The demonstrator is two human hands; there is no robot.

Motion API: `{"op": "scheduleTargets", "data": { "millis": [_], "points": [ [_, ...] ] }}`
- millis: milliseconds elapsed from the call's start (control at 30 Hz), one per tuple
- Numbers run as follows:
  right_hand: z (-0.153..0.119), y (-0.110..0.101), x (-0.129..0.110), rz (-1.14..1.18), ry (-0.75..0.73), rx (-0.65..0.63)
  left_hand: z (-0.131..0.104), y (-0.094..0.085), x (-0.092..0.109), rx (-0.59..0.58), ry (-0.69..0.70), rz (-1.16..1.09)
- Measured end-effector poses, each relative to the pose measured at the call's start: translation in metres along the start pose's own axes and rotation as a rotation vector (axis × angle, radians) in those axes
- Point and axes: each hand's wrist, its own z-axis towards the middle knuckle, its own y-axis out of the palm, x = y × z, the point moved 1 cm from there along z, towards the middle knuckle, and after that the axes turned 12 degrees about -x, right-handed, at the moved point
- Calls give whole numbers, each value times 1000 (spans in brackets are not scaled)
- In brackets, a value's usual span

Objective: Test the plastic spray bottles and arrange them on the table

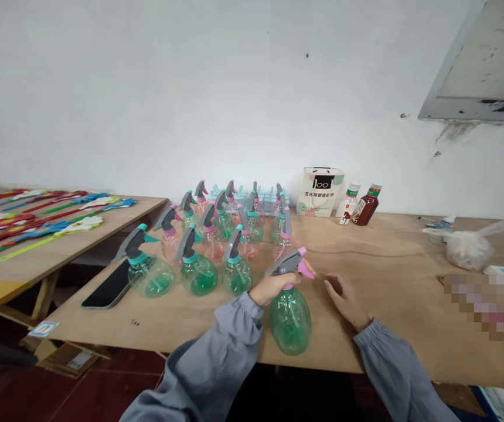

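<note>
My left hand [273,285] is wrapped round the neck of a green see-through spray bottle [290,322] with a grey and pink trigger head. The bottle is near the table's front edge and leans slightly. To its right, my right hand [344,296] is apart from it, palm inward, thumb and fingers spread with nothing between them. Left of my left hand stand green spray bottles with teal collars, the nearest spray bottle [237,272] close to my wrist. Behind them are rows of pink spray bottles [214,243] and green ones.
A phone [108,287] lies at the left table edge. At the back stand light-blue plastic parts [269,202], a printed paper bag [321,193] and two drink bottles [365,206]. A tied plastic bag [469,249] sits right. Colourful hand-shaped sticks [65,228] cover the left table.
</note>
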Motion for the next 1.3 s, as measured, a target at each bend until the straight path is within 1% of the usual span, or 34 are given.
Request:
{"op": "scheduleTargets", "data": {
  "millis": [67, 133, 200, 300, 467, 533, 600, 667, 700, 733, 800, 867, 933, 1000, 1033, 1067, 1100, 1133, 1200, 1233, 1267, 1300],
  "points": [
    [0, 2, 2, 12, 0, 18, -1, 4, -1, 32, 58, 117],
    [0, 3, 3, 25, 1, 35, -2, 8, -4, 139, 147, 280],
    [0, 4, 2, 40, 2, 42, -3, 13, -9, 259, 204, 447],
    [1, 5, 1, 59, 7, 56, -1, 20, -17, 390, 189, 566],
    [1, 5, -2, 91, 2, 78, 2, 27, -28, 544, 112, 573],
    [0, 3, -8, 105, -27, 92, 1, 28, -32, 586, 73, 583],
    [0, -2, -24, 98, -111, 78, -1, 30, -36, 599, 23, 609],
    [3, -7, -48, 86, -227, 10, -2, 32, -39, 609, -25, 649],
    [7, -9, -61, 91, -269, -34, -3, 33, -41, 619, -41, 672],
    [11, -10, -74, 112, -280, -71, -4, 35, -43, 630, -47, 694],
    [22, -9, -95, 195, -225, -102, -8, 42, -51, 641, -36, 739],
    [34, -5, -107, 306, -130, -108, -14, 51, -63, 592, -6, 798],
    [44, -1, -107, 396, -59, -93, -24, 59, -74, 493, 40, 851],
    [52, -2, -100, 453, -33, -75, -33, 61, -80, 408, 116, 861],
    [56, -4, -95, 478, -31, -68, -36, 59, -80, 395, 165, 842],
    [59, -7, -90, 506, -30, -66, -37, 55, -78, 411, 210, 807],
    [62, -11, -85, 537, -24, -65, -35, 48, -75, 454, 246, 762],
    [65, -16, -81, 571, -9, -56, -31, 38, -70, 520, 267, 709],
    [71, -24, -73, 672, 35, -41, -15, 17, -63, 681, 245, 615],
    [73, -27, -71, 739, 63, -55, -5, 5, -61, 741, 226, 596],
    [76, -28, -69, 813, 90, -80, 6, -5, -60, 764, 196, 592],
    [78, -29, -68, 888, 111, -118, 18, -14, -62, 755, 154, 596]
  ]
}}
